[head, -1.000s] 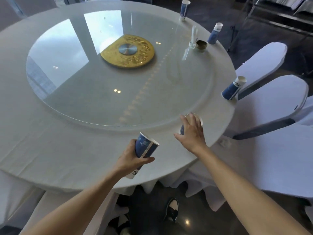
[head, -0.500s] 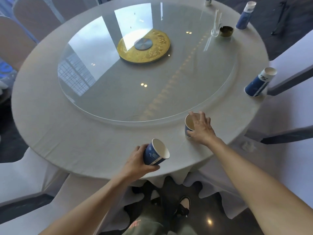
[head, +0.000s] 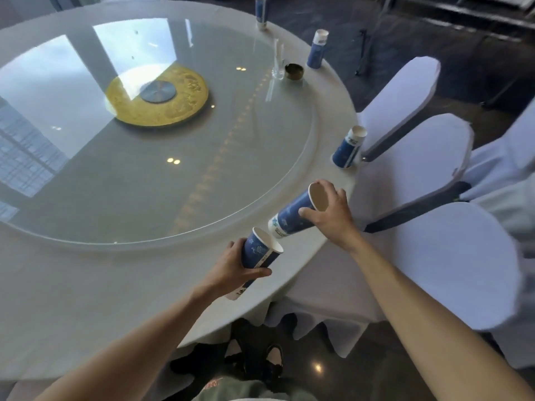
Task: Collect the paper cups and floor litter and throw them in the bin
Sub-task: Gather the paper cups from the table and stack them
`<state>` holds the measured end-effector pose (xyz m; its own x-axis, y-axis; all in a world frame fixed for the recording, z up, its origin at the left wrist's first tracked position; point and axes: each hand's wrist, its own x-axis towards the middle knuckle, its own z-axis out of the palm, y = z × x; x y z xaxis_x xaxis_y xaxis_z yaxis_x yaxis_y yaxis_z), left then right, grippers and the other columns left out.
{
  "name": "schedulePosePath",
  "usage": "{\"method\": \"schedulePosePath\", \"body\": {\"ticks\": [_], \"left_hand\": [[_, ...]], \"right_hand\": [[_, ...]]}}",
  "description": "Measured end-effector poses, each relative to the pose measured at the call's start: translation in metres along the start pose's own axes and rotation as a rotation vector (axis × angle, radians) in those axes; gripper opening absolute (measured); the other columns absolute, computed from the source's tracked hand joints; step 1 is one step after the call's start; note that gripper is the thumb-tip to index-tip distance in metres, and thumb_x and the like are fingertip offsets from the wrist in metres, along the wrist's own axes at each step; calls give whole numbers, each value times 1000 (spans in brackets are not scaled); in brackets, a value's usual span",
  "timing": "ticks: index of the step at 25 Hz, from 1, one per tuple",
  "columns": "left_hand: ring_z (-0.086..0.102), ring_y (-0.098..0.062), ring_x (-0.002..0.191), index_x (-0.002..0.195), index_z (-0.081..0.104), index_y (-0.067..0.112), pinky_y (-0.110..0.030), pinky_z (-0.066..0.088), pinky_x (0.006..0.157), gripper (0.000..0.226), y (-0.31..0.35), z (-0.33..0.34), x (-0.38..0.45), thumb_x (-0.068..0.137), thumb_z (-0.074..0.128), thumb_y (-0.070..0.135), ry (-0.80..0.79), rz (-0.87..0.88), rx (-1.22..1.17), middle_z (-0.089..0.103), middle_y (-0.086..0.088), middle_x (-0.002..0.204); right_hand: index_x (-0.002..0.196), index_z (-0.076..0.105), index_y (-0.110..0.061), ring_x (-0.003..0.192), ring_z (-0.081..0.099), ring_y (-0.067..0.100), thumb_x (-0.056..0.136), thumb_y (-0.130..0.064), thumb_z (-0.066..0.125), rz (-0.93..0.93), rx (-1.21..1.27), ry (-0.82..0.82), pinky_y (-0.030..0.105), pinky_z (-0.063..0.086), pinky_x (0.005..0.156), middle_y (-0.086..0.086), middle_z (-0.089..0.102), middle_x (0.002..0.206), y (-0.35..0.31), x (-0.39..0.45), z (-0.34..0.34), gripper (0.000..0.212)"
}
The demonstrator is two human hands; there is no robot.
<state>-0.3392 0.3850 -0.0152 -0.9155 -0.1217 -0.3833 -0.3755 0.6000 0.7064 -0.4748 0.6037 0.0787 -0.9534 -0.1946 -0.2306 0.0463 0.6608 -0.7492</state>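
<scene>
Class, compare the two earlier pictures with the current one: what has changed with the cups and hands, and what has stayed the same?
The right hand, which rested on a cup standing on the table, has gripped that right cup, lifted it and tilted its base toward the left cup. The left hand still holds its cup. Three other cups remain standing along the table edge.

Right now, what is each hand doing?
Left hand: grips a paper cup.
Right hand: grips a second paper cup.
</scene>
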Motion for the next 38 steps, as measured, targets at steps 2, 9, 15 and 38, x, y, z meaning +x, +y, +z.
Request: {"method": "schedulePosePath", "body": {"ticks": [2, 9, 15, 38], "left_hand": [[59, -14, 101, 133, 49, 27, -25, 48, 81, 78, 15, 11, 17, 71, 88, 54, -45, 48, 14, 53, 5, 119], [59, -16, 102, 133, 49, 26, -29, 51, 84, 80, 50, 43, 57, 69, 89, 53, -137, 159, 83, 53, 5, 117], [64, -12, 104, 134, 44, 29, -13, 52, 74, 82, 61, 76, 62, 69, 94, 42, -341, 217, -56, 61, 8, 123], [62, -10, 101, 134, 51, 28, -29, 54, 87, 77, 184, 294, 64, 69, 87, 48, 61, -100, 38, 65, 10, 121]], "right_hand": [[150, 39, -33, 119, 46, 22, 86, -33, 78, 0, 58, 39, 39, 50, 99, 3, 35, 135, 0, -7, -20, 75], [151, 42, -32, 128, 46, 17, 86, -33, 80, 122, 110, -31, 36, 49, 103, 1, 38, 140, 29, -29, -45, 75], [145, 48, -36, 129, 54, 12, 86, -57, 74, 255, 223, -98, 37, 53, 105, -4, 50, 145, 73, -51, -21, 68], [134, 48, -33, 114, 63, 13, 90, -60, 67, 243, 128, -596, 41, 55, 102, -10, 61, 123, 289, 13, -136, 55]]}}
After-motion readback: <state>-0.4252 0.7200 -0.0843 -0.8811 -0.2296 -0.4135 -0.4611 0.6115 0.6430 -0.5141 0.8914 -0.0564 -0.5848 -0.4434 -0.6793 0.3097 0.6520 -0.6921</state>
